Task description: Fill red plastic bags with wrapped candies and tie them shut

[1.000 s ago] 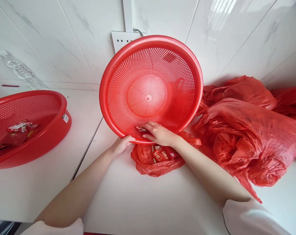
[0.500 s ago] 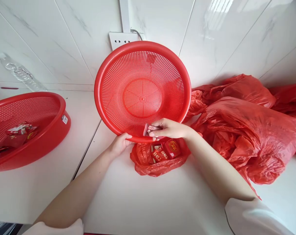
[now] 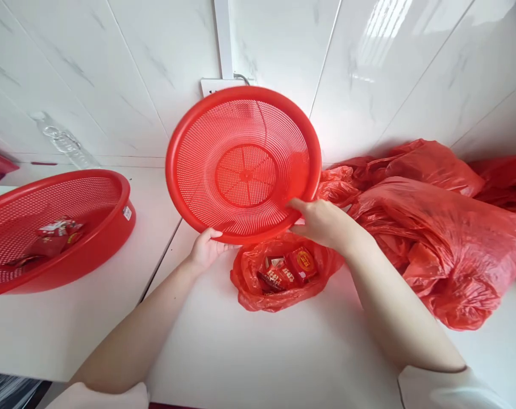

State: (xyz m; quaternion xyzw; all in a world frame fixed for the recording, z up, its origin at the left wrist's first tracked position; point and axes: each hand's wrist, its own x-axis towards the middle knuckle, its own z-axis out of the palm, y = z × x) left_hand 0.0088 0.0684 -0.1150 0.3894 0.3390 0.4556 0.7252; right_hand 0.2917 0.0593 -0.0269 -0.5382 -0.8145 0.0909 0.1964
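A round red plastic basket [image 3: 246, 176] with a perforated wall is tilted up toward me, and nothing lies inside it. My left hand [image 3: 207, 248] grips its lower left rim, thumb over the edge. My right hand [image 3: 320, 221] holds the lower right rim, thumb on the inner side and fingers beneath. Just below the basket, an open red plastic bag [image 3: 258, 298] sits on the white table. Small red packets [image 3: 300, 265] with gold print lie in the bag.
At the left stands another red basket [image 3: 125, 227] with several wrapped packets [image 3: 55, 238] in it. Full red plastic bags [image 3: 445, 227] are heaped at the right. A clear plastic bottle [image 3: 68, 145] lies near the wall. A socket panel [image 3: 217, 85] is behind the basket.
My right hand has let go of the small packet and moved to the basket's right rim. The basket has tilted and shifted slightly; the packets in the bag are more visible.
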